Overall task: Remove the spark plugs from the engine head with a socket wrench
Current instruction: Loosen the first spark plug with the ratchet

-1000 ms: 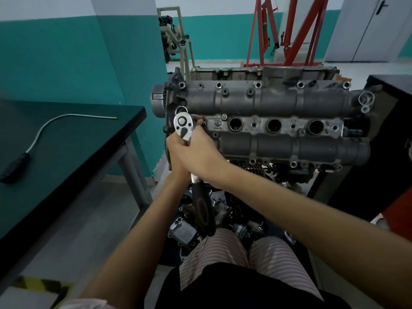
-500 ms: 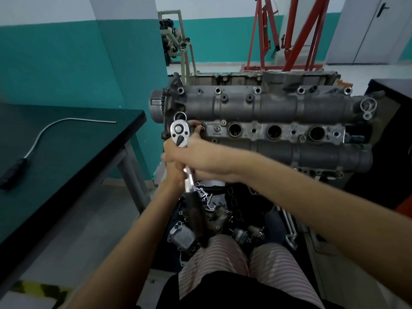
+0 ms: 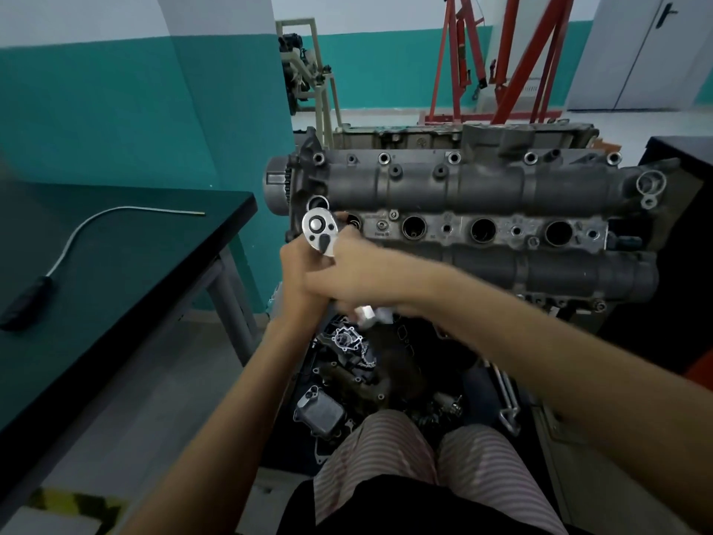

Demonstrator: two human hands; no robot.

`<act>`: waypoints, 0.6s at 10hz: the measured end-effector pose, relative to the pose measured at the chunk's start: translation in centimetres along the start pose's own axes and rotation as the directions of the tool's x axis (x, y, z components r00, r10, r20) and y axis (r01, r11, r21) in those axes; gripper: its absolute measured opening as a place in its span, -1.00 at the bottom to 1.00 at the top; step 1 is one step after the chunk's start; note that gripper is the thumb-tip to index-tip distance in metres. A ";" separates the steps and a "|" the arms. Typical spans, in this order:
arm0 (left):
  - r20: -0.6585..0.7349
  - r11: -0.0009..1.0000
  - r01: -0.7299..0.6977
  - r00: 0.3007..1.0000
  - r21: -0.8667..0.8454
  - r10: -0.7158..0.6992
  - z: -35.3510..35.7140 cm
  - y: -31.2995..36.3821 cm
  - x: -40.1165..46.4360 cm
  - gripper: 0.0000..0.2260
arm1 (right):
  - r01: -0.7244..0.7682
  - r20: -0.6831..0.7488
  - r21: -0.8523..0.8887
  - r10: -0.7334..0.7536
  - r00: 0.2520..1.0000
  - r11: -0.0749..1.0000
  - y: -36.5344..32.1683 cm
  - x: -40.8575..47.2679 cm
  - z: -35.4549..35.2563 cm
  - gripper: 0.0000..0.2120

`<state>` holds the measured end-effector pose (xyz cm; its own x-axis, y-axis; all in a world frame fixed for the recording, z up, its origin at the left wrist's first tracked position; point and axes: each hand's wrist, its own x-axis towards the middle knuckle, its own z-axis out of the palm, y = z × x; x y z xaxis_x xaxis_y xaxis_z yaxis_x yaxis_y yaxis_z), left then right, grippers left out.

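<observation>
Clearly both hands, left hand [image 3: 299, 272] and right hand [image 3: 353, 272], grip the chrome socket wrench [image 3: 321, 231], its round head at the leftmost plug well of the grey cast-metal engine head [image 3: 482, 195]. Judged: loosening that plug; next, swing the handle steadily.

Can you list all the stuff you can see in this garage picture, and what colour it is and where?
engine head: one, grey metal, centre, with four round plug holes in a row
socket wrench: one, shiny silver head, at the leftmost plug hole
table: one, dark green top, left
flexible tool: one, silver shaft with black handle, lying on the table
engine hoist: one, red, back by the wall
engine stand: one, beige, behind the engine head
loose engine parts: several, dark and silver, low down under the arms
door: one, pale grey, far right
left hand: holds the wrench
right hand: grips the wrench
</observation>
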<state>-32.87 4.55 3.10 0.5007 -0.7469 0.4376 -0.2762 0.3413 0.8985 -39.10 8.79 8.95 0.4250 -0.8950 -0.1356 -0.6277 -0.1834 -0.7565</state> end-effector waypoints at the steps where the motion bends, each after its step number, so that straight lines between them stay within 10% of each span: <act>1: 0.320 0.957 -0.264 0.923 0.117 0.215 -1.6 -1.8 1.9 -0.79 | -0.007 -0.192 -0.762 -0.215 0.958 0.647 -0.6 -0.3 -3.7 -0.87; 2: 0.281 0.949 -0.306 0.919 0.070 0.276 -0.7 -2.1 2.1 -0.56 | -0.181 -0.350 -0.903 -0.420 0.837 0.390 -0.5 -0.9 -3.1 -0.85; 3: 0.280 0.993 -0.080 0.954 -0.091 0.103 -1.2 -1.5 0.6 -0.79 | -0.119 -0.486 -0.659 -0.300 0.821 0.743 0.5 -0.6 0.4 -0.74; 4: 0.313 0.995 0.037 0.948 0.095 -0.065 -2.0 -3.6 -0.3 -0.87 | -0.007 -0.080 0.523 0.057 0.995 0.852 -0.5 -0.4 1.8 -0.81; 5: 0.398 0.995 -0.091 0.912 -0.032 0.096 -1.8 -2.4 0.8 -0.87 | -0.123 -0.016 0.307 0.134 0.991 0.944 -0.1 0.1 -0.4 -0.84; 6: 0.405 0.993 -0.117 0.908 -0.009 0.111 -1.0 -1.7 2.0 -0.85 | -0.059 -0.189 -0.629 -0.079 0.979 0.775 -0.9 -0.2 -4.1 -0.84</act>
<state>-30.60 3.05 2.45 0.0920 -0.8710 0.4825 -0.3257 0.4316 0.8412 -41.30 7.49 12.30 0.3419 -0.9385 0.0480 -0.9221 -0.3449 -0.1755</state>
